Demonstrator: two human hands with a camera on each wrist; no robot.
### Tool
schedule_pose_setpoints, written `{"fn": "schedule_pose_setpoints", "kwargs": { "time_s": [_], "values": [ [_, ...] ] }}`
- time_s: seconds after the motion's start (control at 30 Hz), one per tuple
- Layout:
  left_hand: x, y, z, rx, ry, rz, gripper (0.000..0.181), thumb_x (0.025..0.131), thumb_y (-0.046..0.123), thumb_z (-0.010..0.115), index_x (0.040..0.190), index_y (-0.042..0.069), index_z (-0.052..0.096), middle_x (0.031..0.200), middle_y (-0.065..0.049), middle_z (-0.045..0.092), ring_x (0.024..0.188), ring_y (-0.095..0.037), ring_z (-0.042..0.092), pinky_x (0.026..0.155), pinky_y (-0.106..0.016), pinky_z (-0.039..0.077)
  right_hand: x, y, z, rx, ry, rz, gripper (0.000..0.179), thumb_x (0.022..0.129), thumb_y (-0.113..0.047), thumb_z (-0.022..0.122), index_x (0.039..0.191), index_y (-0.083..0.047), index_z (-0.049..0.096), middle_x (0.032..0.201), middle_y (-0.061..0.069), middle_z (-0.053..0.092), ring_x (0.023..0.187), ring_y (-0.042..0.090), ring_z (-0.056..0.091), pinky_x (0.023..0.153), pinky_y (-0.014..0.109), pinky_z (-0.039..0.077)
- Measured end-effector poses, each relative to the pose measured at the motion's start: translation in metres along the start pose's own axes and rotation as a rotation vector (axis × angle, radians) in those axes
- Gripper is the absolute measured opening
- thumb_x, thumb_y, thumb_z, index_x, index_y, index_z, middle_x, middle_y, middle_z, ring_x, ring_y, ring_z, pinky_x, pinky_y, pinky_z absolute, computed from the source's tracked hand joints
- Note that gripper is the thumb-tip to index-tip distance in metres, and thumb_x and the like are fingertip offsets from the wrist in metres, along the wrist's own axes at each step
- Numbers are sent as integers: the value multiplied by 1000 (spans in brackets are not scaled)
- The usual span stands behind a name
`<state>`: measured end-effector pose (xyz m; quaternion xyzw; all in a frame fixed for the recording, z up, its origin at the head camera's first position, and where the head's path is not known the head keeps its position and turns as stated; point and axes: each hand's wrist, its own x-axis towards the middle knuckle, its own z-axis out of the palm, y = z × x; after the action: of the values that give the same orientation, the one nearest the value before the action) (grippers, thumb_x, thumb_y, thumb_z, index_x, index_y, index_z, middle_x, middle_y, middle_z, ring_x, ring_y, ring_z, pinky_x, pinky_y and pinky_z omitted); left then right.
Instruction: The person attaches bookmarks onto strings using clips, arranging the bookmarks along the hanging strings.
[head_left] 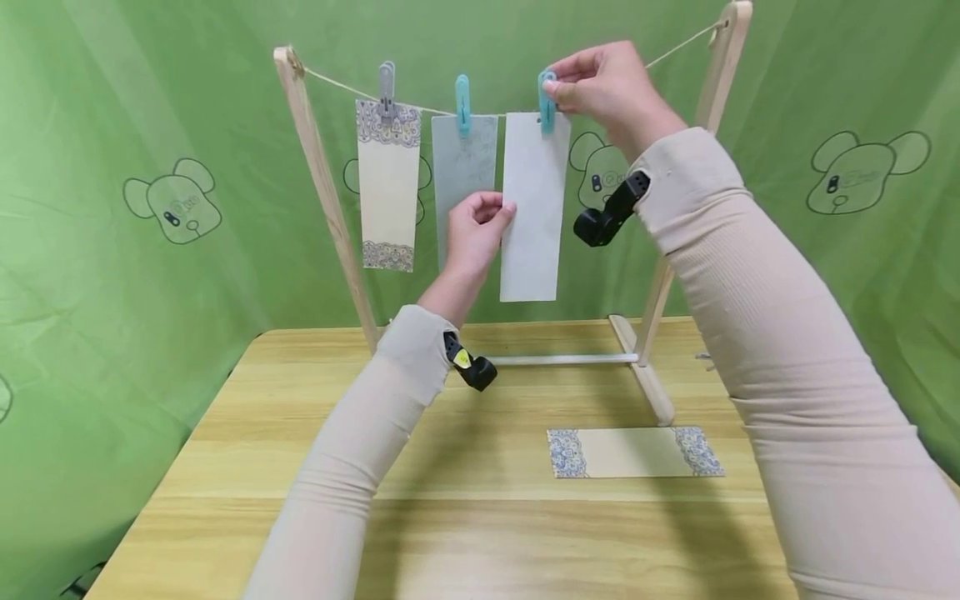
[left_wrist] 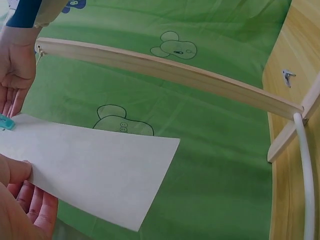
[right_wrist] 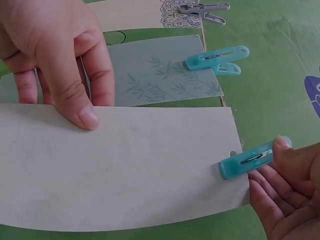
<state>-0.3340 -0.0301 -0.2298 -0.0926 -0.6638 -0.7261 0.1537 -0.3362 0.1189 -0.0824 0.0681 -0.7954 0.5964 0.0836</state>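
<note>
A plain white paper strip (head_left: 532, 217) hangs on the string at the right of the row. My right hand (head_left: 611, 87) pinches the handles of a teal clothespin (head_left: 547, 104), whose jaws sit over the strip's top edge. Lower down, my left hand (head_left: 475, 233) holds the strip's left edge between thumb and fingers. In the right wrist view the clothespin (right_wrist: 247, 161) lies beside a small hole near the strip's end. A grey-blue strip with a leaf print (right_wrist: 165, 72) hangs just left, partly behind my left hand, under a second teal clothespin (head_left: 462, 104).
A cream strip with lace-patterned ends (head_left: 387, 187) hangs at the left from a grey clothespin (head_left: 387, 90). The string runs between the posts of a wooden stand (head_left: 326, 192). A blue-patterned cream strip (head_left: 633, 452) lies on the table (head_left: 465, 533). A grey clothespin (left_wrist: 287, 77) lies beyond the stand.
</note>
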Motion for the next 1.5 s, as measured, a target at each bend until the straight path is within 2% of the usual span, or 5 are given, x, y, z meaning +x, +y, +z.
{"fn": "schedule_pose_setpoints", "kwargs": {
  "time_s": [0.23, 0.47, 0.8, 1.1, 1.5],
  "values": [
    [2, -2, -1, 10, -1, -28, 19, 86, 7, 67, 104, 0, 65, 95, -10, 68, 78, -10, 59, 68, -18, 51, -2, -2, -4, -9, -22, 25, 43, 86, -20, 69, 127, -13, 57, 122, -3, 61, 116, 14, 55, 113, 26, 25],
    [0, -8, -6, 3, -30, -25, 26, 87, 4, 66, 112, 0, 64, 107, -12, 67, 95, -16, 63, 82, -18, 52, -5, -5, -2, 133, -5, -28, 48, 83, -13, 72, 127, -6, 57, 123, 3, 61, 109, 14, 58, 97, 17, 44],
    [-16, -32, -20, -9, -80, -45, 32, 87, 2, 64, 119, 2, 60, 116, -10, 65, 106, -16, 61, 89, -16, 48, -27, 14, -22, 224, -60, -72, 49, 77, -17, 77, 122, -8, 60, 123, 7, 60, 115, 15, 56, 93, 15, 45],
    [-59, -66, -28, 45, -251, -144, 36, 87, 9, 65, 123, 6, 59, 116, -6, 65, 106, -15, 61, 92, -20, 48, -47, 67, -48, 268, -134, -53, 45, 80, -16, 74, 121, -7, 59, 117, 6, 63, 111, 15, 57, 88, 13, 47],
    [-102, -112, -25, 87, -364, -240, 35, 86, 11, 67, 120, 7, 61, 113, -7, 66, 101, -15, 61, 90, -26, 51, -71, 156, -86, 362, -136, 24, 38, 81, -14, 73, 117, -9, 63, 106, 0, 69, 98, 8, 65, 87, 17, 49]
  ]
}}
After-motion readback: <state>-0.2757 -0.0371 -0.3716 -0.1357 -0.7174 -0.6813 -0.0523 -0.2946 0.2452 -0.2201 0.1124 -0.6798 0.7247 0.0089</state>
